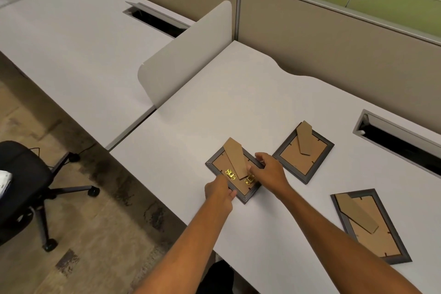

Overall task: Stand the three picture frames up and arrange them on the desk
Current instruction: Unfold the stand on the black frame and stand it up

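Note:
Three dark grey picture frames lie face down on the white desk (238, 102), brown backs and cardboard stands up. The left frame (220, 166) has brass hangers on its back. My left hand (220, 192) grips its near edge, and my right hand (269, 170) holds its right edge with fingers by the stand. The middle frame (304, 154) lies just right of my right hand, untouched. The third frame (371, 224) lies flat near the desk's front edge on the right.
A cable slot (401, 141) is open in the desk at the right. A low divider panel (191, 55) separates this desk from the one at the left. Cubicle walls (334, 38) stand behind. A black office chair (26, 181) sits on the floor at the left.

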Demonstrator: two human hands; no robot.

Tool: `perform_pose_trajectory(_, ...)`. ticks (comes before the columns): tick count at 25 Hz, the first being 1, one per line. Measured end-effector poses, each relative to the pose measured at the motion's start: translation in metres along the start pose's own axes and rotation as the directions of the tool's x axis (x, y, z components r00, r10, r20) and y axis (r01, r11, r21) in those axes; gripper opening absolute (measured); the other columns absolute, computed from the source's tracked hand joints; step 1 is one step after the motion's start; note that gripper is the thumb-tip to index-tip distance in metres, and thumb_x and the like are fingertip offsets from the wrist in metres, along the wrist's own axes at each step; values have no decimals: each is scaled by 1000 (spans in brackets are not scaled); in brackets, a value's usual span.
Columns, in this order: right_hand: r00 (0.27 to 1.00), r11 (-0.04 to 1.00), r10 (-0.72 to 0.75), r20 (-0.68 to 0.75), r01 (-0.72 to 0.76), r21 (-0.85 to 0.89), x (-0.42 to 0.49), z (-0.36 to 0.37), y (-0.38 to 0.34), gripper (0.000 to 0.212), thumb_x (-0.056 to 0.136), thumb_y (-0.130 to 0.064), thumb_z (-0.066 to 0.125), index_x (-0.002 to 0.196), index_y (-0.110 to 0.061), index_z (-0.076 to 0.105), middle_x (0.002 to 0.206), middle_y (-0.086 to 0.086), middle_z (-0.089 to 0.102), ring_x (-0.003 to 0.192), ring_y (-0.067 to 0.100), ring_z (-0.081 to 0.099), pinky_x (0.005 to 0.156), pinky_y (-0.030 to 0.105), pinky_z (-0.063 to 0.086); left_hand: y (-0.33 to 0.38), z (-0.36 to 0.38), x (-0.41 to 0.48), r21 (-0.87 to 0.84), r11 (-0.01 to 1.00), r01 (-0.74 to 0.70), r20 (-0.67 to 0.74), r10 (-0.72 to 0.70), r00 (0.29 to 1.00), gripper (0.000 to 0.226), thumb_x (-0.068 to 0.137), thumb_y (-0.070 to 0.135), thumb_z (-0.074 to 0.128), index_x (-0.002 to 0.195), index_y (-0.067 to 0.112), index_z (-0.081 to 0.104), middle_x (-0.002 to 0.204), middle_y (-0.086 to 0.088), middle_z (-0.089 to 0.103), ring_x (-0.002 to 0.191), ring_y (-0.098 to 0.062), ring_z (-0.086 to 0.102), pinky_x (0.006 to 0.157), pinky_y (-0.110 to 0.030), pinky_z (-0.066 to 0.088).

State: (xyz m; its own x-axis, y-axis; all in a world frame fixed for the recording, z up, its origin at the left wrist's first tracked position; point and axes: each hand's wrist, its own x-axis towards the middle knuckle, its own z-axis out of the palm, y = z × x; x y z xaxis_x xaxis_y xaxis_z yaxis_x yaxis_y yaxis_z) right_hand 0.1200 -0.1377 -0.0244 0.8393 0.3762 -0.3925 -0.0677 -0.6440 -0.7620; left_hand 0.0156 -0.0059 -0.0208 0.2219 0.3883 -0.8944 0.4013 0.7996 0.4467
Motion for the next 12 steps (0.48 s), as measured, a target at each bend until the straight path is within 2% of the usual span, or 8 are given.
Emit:
perform_pose_trajectory(3, 999, 999, 13, -47, -10, 52, 1, 0, -2, 56, 94, -25, 78, 145, -11, 61, 140, 7, 64, 129, 25, 61, 108, 48, 57, -3, 3, 5, 35, 999, -8, -40, 9, 999, 24, 96, 2, 64, 120, -2, 67, 110, -18, 68, 92, -29, 68, 68, -31, 63)
perform_pose_trajectory(4, 998, 998, 15, -57, -11, 63, 2, -1, -3, 54, 94, -23, 78, 145, -12, 62, 139, 6, 64, 129, 25, 61, 108, 49, 57, -3, 3, 5, 54, 998, -14, -39, 17, 999, 23, 96, 2, 67, 118, -3, 69, 105, -18, 70, 88, -27, 68, 68, -31, 63)
perform_pose_trajectory(6, 998, 994, 21, -54, -15, 112, 3, -5, -5, 53, 95, -18, 75, 147, -13, 61, 137, 4, 65, 129, 24, 62, 108, 45, 58, -4, 3, 9, 114, 992, -60, -35, 64, 997, 22, 96, 2, 73, 118, -3, 73, 103, -18, 76, 86, -27, 71, 81, -39, 66)
perform_pose_trajectory(8, 999, 988, 16, -47, -9, 151, 4, -9, -8, 53, 98, -13, 72, 149, -14, 59, 133, 3, 66, 126, 24, 64, 103, 40, 59, -2, 3, 11, 134, 982, -130, -13, 133, 991, 27, 98, 1, 75, 125, 0, 71, 117, -20, 78, 102, -31, 77, 96, -45, 64)
perform_pose_trajectory(10, 999, 986, 13, -53, -4, 166, 3, -13, -12, 52, 101, -13, 70, 152, -15, 59, 134, 3, 66, 125, 22, 64, 101, 38, 60, 3, 3, 6, 64, 983, -172, 43, 169, 985, 31, 101, -1, 73, 130, 3, 67, 124, -20, 77, 111, -35, 78, 96, -46, 66)
perform_pose_trajectory(12, 997, 978, 7, -81, 10, 209, 3, -19, -16, 45, 105, -17, 67, 150, -15, 61, 136, 2, 67, 126, 20, 65, 102, 37, 60, 14, 2, -1, -10, 984, -176, 120, 176, 977, 30, 102, -3, 71, 131, 4, 65, 122, -19, 78, 106, -33, 80, 85, -42, 69)
